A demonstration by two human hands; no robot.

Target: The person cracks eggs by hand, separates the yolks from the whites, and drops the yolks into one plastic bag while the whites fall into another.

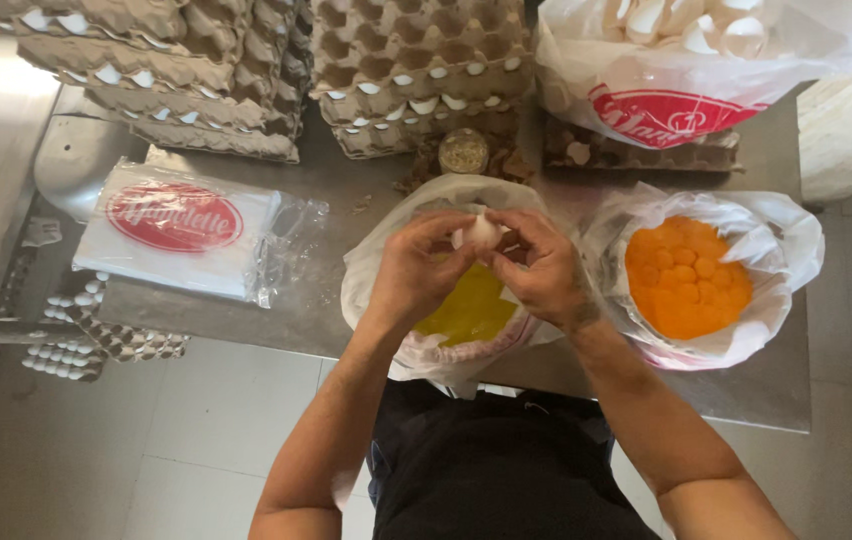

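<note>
Near the middle of the frame, your left hand (416, 270) and right hand (543, 268) both close their fingertips on one white egg (479, 231), thumbs meeting on its shell. You hold it directly over the bag-lined bowl (378, 262) that carries a pool of clear yellowish liquid, so whatever drops lands inside. To the right of it, a second lined bowl (781, 250) is heaped with round, glossy orange yolks. Both liners are thin, crinkled white plastic folded over the rims. Along the top of the frame stand stacks of rough grey pulp egg trays (416, 50), some with white eggs showing at the edges. In the upper right a plastic bag (666, 95) bulges with broken shells. A flat pack of folded bags (181, 235) lies at the left on the dull steel table (761, 395).
</note>
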